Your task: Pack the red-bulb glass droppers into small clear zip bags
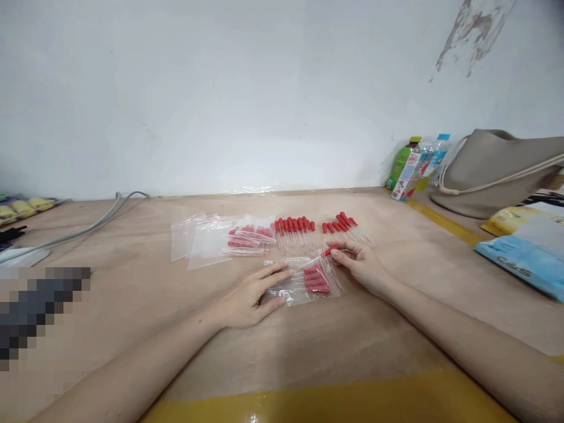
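A clear zip bag (291, 288) lies on the table in front of me, with several red-bulbed droppers (316, 278) side by side inside. My left hand (253, 296) rests on the bag's left end, its thumb and fingers apart. At the bag's right end, my right hand (356, 264) pinches the red bulb of a dropper (329, 251). That dropper's glass tube points left over or into the bag; I cannot tell which. Behind the bag, loose droppers lie in a larger row (294, 225) and a smaller group (341, 223), bulbs toward the wall.
Filled bags of droppers (249, 238) overlap flat clear bags (202, 241) at the left. Bottles (403, 164), a grey handbag (489, 170) and a blue packet (520, 264) stand or lie at the right. A grey cable (97, 222) crosses the left side.
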Action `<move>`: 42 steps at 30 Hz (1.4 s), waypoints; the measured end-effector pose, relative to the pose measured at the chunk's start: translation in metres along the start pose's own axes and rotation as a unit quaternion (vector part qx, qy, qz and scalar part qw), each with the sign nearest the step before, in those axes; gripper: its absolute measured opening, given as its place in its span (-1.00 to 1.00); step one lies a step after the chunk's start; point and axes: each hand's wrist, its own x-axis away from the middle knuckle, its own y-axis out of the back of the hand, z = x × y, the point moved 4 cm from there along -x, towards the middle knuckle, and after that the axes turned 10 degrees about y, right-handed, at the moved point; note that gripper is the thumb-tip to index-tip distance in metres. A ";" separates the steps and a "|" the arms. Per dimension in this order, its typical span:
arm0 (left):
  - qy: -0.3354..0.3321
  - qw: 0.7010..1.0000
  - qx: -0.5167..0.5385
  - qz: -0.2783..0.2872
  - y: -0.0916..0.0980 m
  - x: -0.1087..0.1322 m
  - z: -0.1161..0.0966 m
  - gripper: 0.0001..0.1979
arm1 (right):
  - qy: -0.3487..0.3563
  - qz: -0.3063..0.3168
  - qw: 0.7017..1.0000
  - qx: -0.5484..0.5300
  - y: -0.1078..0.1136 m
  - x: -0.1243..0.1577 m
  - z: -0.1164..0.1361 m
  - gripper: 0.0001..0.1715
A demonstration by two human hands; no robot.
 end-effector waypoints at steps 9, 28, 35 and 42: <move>-0.018 1.000 0.004 -0.014 0.000 0.000 -0.001 -0.50 | 0.096 0.120 0.986 0.068 -0.004 -0.002 0.006 -0.71; -0.016 1.000 -0.003 -0.005 0.000 0.000 0.000 -0.50 | 0.022 0.206 0.974 0.096 -0.016 0.000 0.008 -0.62; -0.002 1.000 -0.009 -0.001 -0.001 0.001 0.001 -0.51 | 0.052 0.225 0.963 0.137 -0.021 -0.005 0.010 -0.66; -0.004 1.000 -0.015 -0.003 -0.001 0.000 0.003 -0.50 | 0.018 0.103 0.979 0.177 -0.015 -0.007 -0.002 -0.63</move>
